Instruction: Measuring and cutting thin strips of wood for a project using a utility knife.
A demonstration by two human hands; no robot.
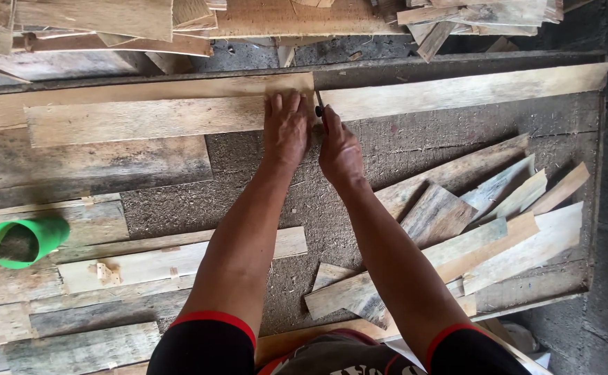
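My left hand [286, 128] lies flat, palm down, on the right end of a pale wooden plank [144, 119] at the far side of the workbench. Beside it, my right hand [339, 149] is closed around a small dark pen-like tool [318, 110], its tip at the plank's right end edge. A longer light board [464, 90] lies just right of that end, running to the far right corner. A wider board [137, 90] sits under and behind the held plank.
A green plastic cup [26, 239] lies on its side at the left. Several loose offcuts [485, 229] are piled at the right. Stacked boards [88, 278] cover the left near side. Sawdust [248, 180] coats the grey workbench. More scrap wood [283, 17] lies beyond.
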